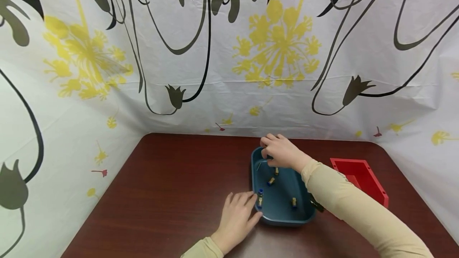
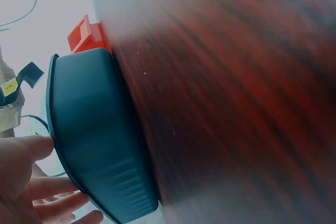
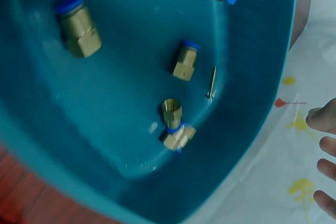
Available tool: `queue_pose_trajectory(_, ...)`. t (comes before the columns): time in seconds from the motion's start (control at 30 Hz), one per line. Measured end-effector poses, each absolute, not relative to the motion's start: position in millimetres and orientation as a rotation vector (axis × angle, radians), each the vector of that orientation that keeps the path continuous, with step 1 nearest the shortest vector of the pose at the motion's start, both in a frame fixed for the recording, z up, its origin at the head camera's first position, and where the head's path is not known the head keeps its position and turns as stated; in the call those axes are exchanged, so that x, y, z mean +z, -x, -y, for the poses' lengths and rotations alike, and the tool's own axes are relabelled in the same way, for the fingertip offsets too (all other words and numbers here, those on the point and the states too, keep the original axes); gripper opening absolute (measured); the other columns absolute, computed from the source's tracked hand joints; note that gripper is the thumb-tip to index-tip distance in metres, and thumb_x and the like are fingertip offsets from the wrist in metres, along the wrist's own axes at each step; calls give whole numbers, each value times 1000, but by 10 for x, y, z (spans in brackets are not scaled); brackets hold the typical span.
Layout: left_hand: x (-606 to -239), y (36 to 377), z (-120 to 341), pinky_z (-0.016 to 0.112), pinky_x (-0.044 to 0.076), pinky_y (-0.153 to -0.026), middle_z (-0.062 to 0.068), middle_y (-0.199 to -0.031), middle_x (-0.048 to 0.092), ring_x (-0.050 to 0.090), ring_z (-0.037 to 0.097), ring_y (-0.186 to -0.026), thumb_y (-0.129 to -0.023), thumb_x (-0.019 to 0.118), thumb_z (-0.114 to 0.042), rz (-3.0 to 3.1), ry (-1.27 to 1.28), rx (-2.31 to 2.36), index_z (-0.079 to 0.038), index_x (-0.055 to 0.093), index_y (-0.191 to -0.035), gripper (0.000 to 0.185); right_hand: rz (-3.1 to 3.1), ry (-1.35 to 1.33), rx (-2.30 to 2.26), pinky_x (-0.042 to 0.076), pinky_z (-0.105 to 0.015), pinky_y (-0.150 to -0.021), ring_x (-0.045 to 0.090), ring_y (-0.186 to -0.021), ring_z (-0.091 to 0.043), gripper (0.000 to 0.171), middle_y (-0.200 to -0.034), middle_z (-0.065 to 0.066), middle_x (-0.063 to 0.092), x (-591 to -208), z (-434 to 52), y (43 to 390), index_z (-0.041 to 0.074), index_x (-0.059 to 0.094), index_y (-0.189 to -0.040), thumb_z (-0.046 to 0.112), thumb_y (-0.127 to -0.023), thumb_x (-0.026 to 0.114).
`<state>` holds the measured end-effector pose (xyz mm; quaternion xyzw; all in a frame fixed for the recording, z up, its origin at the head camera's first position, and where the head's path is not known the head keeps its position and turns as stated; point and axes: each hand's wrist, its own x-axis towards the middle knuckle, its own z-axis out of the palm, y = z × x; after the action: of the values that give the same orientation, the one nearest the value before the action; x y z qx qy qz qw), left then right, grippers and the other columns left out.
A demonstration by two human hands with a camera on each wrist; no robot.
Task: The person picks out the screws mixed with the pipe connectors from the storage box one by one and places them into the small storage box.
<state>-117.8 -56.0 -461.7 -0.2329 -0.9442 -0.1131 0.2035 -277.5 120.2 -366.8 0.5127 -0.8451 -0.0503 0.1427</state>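
A teal tray [image 1: 283, 220] sits on the dark wooden table [image 1: 172, 194] with several brass fittings with blue ends in it, such as one fitting [image 1: 271, 180] mid-tray. My left hand [image 1: 238, 214] lies flat on the table, fingers straight, against the tray's near left rim, close to an upright fitting [image 1: 259, 198]. In the left wrist view the thumb [image 2: 31, 146] touches the tray's rim [image 2: 51, 129]. My right hand [image 1: 281, 150] hovers over the tray's far left corner, its fingers [image 3: 325, 156] loosely curled and holding nothing. The tray floor [image 3: 131, 108] shows fittings [image 3: 185, 61] and a thin metal pin [image 3: 211, 82].
A red open bin [image 1: 373, 186] stands right of the tray, its corner [image 2: 86, 32] also visible in the left wrist view. A flower-printed white cloth [image 1: 229, 71] walls the table's back and sides. Bare tabletop stretches to the left.
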Motion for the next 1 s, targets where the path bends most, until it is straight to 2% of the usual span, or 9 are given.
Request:
queue_pose_trajectory(0.27, -4626, 1177, 554, 50, 37, -82, 0, -112, 54, 51, 19, -97, -81, 60, -42, 2638, 646, -310, -14, 62, -111, 41, 2411, -1513, -61, 38, -40, -67, 40, -83, -21, 9, -90, -4, 47, -3829, -1092, 2800, 20, 65, -68, 19, -68, 74)
queue_pose_trajectory(0.73, -4603, 1171, 559, 50, 38, -81, 0, -112, 55, 51, 19, -97, -80, 60, -41, 2626, 649, -312, -14, 63, -110, 41, 2571, -1439, -157, 37, -35, -66, 41, -86, -19, 8, -93, 0, 48, -4143, -1056, 2901, 25, 65, -69, 23, -70, 73)
queue_pose_trajectory(1.0, -4607, 1174, 562, 50, 37, -82, -1, -113, 53, 50, 18, -98, -81, 60, -42, 2650, 650, -316, -14, 62, -111, 41, 2622, -1451, -189, 40, -42, -71, 40, -85, -21, 6, -93, -2, 48, -4269, -1033, 2934, 19, 68, -73, 21, -70, 73)
